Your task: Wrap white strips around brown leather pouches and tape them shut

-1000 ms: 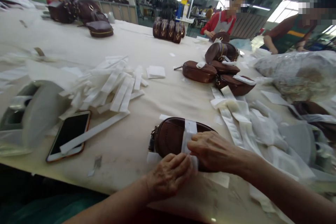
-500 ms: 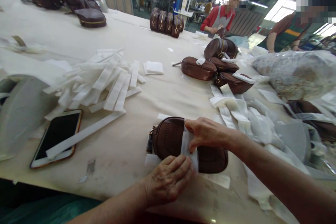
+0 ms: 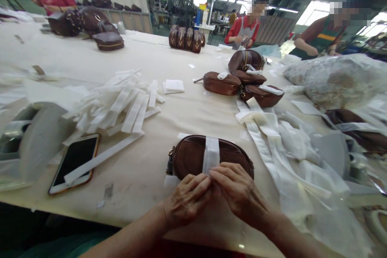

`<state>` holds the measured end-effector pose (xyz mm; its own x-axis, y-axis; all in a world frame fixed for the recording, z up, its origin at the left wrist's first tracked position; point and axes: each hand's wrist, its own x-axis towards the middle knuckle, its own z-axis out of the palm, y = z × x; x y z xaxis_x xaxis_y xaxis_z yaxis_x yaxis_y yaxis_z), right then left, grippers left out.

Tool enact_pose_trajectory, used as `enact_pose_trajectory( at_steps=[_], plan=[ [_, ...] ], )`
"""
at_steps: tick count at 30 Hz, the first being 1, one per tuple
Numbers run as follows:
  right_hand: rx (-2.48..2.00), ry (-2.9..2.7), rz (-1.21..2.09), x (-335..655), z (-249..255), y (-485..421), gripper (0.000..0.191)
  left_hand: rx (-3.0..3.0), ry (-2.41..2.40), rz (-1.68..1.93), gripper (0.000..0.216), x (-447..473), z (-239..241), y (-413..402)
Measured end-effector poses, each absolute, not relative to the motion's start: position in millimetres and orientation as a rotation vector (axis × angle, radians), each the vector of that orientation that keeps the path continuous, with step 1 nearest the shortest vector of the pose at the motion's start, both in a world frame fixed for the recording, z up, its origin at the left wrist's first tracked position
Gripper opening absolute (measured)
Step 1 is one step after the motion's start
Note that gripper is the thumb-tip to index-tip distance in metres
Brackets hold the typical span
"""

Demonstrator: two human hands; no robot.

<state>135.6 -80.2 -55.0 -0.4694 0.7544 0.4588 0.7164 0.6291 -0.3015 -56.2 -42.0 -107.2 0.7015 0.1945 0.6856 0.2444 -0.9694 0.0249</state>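
A small dark brown leather bag (image 3: 193, 155) lies on the table in front of me, with metal rings at its left end. Across its middle runs a white paper-like strip (image 3: 212, 151). At the bag's near edge, my left hand (image 3: 190, 197) has its fingers bent and pinched at the strip's lower end. Beside it, touching, my right hand (image 3: 236, 187) pinches the same end from the right. The fingertips hide that end of the strip and part of the bag's front edge.
Loose white strips (image 3: 130, 102) are heaped at the left, one lying across a phone (image 3: 75, 161). Tape dispensers (image 3: 45, 137) stand at both sides. More brown bags (image 3: 223, 82) and a plastic-wrapped bundle (image 3: 338, 78) sit farther off. Co-workers (image 3: 244, 28) stand beyond the table.
My right hand has moved from the top of the bag down to its near edge, joining my left hand at the strip's end. The strip's upper part is now uncovered. The view has shifted slightly.
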Motion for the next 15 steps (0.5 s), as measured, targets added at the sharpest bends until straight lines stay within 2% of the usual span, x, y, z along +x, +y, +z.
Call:
enact_pose_trajectory(
  at_steps=[7, 11, 15],
  plan=[
    [-1.167, -2.32, -0.073, 131, -72, -93, 0.034, -2.727, -0.415, -1.221, 0.022, -58, -107, -44],
    [-1.045, -2.368, -0.152, 129, -74, -107, 0.013, -2.737, -0.372, -1.205, 0.029, -58, -109, -43],
    [-1.038, -2.268, -0.167, 143, -76, -133, 0.009, -2.734, -0.467, -1.121, 0.038, -62, -117, -37]
  ],
)
